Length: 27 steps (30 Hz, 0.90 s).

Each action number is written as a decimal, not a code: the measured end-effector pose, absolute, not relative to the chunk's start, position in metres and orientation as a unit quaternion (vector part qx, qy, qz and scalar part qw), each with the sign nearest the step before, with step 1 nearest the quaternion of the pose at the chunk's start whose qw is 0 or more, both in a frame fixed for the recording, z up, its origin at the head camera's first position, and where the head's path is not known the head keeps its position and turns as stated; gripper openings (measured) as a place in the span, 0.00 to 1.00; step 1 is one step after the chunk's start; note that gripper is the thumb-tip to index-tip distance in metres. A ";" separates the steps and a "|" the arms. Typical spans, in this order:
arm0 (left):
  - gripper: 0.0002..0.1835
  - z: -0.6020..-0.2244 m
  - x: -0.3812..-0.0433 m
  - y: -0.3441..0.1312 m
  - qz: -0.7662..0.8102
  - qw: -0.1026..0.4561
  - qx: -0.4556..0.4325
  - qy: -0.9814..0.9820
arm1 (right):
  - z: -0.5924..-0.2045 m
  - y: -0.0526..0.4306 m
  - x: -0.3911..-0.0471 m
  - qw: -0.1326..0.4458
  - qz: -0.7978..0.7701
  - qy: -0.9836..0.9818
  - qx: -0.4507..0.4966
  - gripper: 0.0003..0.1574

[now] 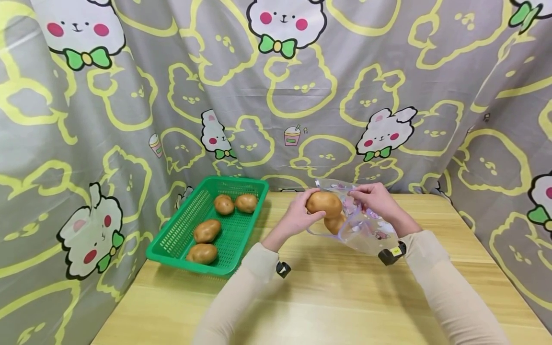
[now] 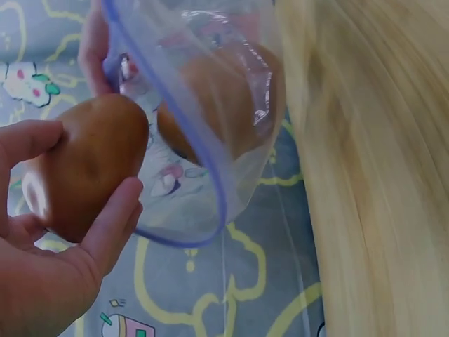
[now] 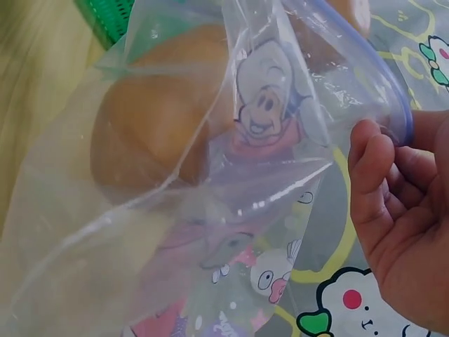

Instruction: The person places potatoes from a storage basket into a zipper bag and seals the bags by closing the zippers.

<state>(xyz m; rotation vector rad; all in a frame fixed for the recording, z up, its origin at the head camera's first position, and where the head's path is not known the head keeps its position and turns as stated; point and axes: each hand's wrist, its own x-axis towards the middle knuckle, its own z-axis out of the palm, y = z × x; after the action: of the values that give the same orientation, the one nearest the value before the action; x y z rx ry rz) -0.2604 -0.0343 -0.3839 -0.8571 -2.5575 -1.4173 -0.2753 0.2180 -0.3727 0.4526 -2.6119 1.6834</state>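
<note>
My left hand (image 1: pixel 298 214) grips a brown potato (image 1: pixel 325 203), thumb on one side and fingers on the other. That potato is right at the mouth of a clear plastic zip bag (image 1: pixel 366 242) with a purple rim and printed cartoon figures. Inside the bag lies another potato (image 3: pixel 151 116), seen through the film in both wrist views. My right hand (image 1: pixel 378 203) pinches the rim of the bag between thumb and fingers. In the left wrist view the bag's mouth gapes toward the held potato.
To the left on the wooden table (image 1: pixel 327 297) stands a green plastic basket (image 1: pixel 154 254) with slotted walls. Several potatoes (image 1: pixel 207 231) lie in it, two near the far end and two nearer. A grey patterned curtain (image 1: pixel 276 96) hangs behind the table and along both sides.
</note>
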 end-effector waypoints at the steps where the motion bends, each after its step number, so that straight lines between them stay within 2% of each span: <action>1: 0.33 -0.384 -0.260 -0.033 -0.454 0.054 -0.280 -0.844 | -0.372 0.217 -0.276 0.001 0.536 -0.832 0.143 0.20; 9: 0.36 -0.389 -0.259 -0.022 -0.449 0.056 -0.286 -0.845 | -0.368 0.215 -0.278 -0.004 0.543 -0.827 0.146 0.20; 16: 0.34 -0.388 -0.258 -0.016 -0.450 0.067 -0.274 -0.847 | -0.364 0.214 -0.278 -0.008 0.546 -0.826 0.141 0.21; 27: 0.33 -0.392 -0.257 -0.015 -0.428 0.036 -0.280 -0.858 | -0.357 0.212 -0.277 -0.013 0.557 -0.818 0.145 0.21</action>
<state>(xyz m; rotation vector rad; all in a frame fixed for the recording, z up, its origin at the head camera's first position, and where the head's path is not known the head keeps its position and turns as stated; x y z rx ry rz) -0.2571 -0.0147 -0.3918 -0.8590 -2.6363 -1.3154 -0.2770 0.2117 -0.3573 0.4594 -2.5895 1.7650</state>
